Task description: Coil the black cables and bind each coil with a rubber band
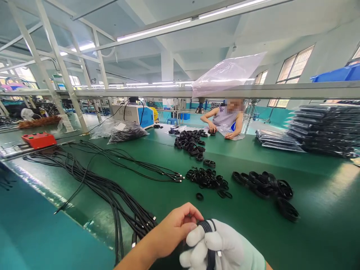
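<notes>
My right hand (229,243), in a white glove, grips a coiled black cable (210,258) at the bottom middle; a light-coloured connector end pokes out below the thumb. Bare and curled, my left hand (177,227) pinches at the left edge of the same coil, its fingertips partly hidden. To the left lie long straight black cables (108,191) with metal-tipped plugs. Just beyond my hands is a heap of small black loops (206,178), with a single black ring (199,196) in front of it. Several coiled cables (264,183) rest to the right.
Across the green table (317,210), a co-worker (227,120) handles black coils near a pile of coils (189,142). Stacked bagged goods (323,127) stand at right. At left are a red box (39,140), a plastic bag (120,131) and a blue-white machine (135,114).
</notes>
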Demonstrator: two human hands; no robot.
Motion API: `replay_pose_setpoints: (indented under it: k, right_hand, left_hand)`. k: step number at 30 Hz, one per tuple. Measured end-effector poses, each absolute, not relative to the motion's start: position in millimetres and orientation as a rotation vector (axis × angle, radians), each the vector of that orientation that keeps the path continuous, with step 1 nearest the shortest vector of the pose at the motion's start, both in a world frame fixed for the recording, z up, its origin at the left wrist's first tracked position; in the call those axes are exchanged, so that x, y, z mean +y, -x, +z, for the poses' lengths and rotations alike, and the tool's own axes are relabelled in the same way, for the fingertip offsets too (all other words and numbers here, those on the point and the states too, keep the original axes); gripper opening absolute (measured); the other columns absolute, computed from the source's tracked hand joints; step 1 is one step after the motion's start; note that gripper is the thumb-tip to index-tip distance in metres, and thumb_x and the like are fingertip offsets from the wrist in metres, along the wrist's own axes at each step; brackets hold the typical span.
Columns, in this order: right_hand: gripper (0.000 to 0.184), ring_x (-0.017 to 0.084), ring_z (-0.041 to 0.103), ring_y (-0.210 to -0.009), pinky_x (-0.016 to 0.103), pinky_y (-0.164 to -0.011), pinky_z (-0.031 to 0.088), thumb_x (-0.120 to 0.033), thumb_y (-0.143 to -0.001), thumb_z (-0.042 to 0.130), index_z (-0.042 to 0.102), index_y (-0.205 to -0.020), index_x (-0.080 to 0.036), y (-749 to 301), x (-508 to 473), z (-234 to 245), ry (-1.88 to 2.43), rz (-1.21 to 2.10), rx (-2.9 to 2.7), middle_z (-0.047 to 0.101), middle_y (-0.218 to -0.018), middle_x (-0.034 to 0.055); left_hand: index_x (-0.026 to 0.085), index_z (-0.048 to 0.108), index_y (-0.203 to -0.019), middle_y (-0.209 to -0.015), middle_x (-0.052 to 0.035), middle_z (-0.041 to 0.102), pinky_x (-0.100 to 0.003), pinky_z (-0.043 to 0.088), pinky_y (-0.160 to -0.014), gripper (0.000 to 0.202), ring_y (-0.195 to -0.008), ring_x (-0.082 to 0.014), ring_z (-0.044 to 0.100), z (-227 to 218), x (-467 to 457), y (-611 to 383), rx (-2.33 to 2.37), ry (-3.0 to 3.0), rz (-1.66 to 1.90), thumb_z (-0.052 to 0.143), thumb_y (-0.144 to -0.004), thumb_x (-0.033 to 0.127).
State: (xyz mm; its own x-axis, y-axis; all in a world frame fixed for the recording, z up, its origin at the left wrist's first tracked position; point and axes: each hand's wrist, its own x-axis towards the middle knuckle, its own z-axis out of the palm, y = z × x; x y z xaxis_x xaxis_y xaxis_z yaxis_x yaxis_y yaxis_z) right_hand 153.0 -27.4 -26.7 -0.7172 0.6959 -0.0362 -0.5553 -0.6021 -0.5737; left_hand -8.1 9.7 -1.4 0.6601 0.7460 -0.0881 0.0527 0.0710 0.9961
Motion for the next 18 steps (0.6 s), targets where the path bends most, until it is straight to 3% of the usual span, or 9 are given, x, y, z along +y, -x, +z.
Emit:
replay_pose_setpoints:
  k: [2, 4, 7, 10, 16, 18]
  right_hand:
    - [0.037, 0.026, 0.065, -0.087, 0.038, -0.077, 0.045, -0.034, -0.070, 0.073, 0.066, -0.095, -0.007, -157, -27, -24, 0.408, 2.228, -0.906, 0.070, -0.073, 0.0085]
    - [0.035, 0.024, 0.063, -0.092, 0.040, -0.082, 0.047, -0.038, -0.078, 0.066, 0.064, -0.099, -0.010, -162, -24, -18, 0.494, 2.207, -1.121, 0.069, -0.085, 0.0073]
    - [0.032, 0.020, 0.060, -0.096, 0.041, -0.083, 0.050, -0.037, -0.089, 0.055, 0.057, -0.112, -0.015, -169, -21, -9, 0.579, 2.214, -1.304, 0.060, -0.110, 0.0078]
    - [0.033, 0.021, 0.058, -0.098, 0.042, -0.082, 0.051, -0.034, -0.089, 0.054, 0.053, -0.117, -0.016, -174, -22, -2, 0.619, 2.217, -1.373, 0.056, -0.117, 0.0087]
    - [0.033, 0.021, 0.058, -0.098, 0.042, -0.082, 0.051, -0.034, -0.089, 0.055, 0.053, -0.117, -0.016, -180, -27, 11, 0.687, 2.200, -1.525, 0.056, -0.117, 0.0085]
    - [0.033, 0.021, 0.058, -0.098, 0.041, -0.082, 0.051, -0.034, -0.089, 0.055, 0.053, -0.117, -0.016, -182, -28, 17, 0.700, 2.179, -1.579, 0.056, -0.116, 0.0084]
  left_hand:
    - [0.015, 0.053, -0.088, -0.070, 0.0057, 0.050, -0.019, 0.031, -0.055, 0.016, -0.061, -0.0073, 0.039, -7, 4, 8, 0.762, -1.417, 0.634, 0.058, -0.073, 0.017]
    - [0.015, 0.053, -0.083, -0.068, 0.0050, 0.050, -0.019, 0.031, -0.055, 0.011, -0.061, -0.0080, 0.040, -13, 0, 7, 0.831, -1.467, 0.713, 0.059, -0.073, 0.016]
    - [0.016, 0.053, -0.075, -0.071, 0.0022, 0.051, -0.020, 0.035, -0.057, 0.004, -0.063, -0.0100, 0.044, -23, -6, 5, 0.852, -1.599, 0.883, 0.057, -0.074, 0.016]
    - [0.017, 0.056, -0.076, -0.076, -0.0002, 0.053, -0.021, 0.039, -0.061, 0.005, -0.068, -0.0120, 0.049, -28, -12, 5, 0.793, -1.754, 1.033, 0.053, -0.076, 0.013]
    - [0.021, 0.058, -0.110, -0.091, -0.0048, 0.060, -0.019, 0.046, -0.067, 0.038, -0.075, -0.0128, 0.057, -15, -19, 6, 0.681, -2.142, 0.911, 0.044, -0.078, 0.005]
    - [0.021, 0.061, -0.109, -0.090, -0.0055, 0.062, -0.018, 0.047, -0.070, 0.039, -0.079, -0.0137, 0.060, -14, -19, 5, 0.626, -2.283, 0.892, 0.042, -0.079, 0.004]
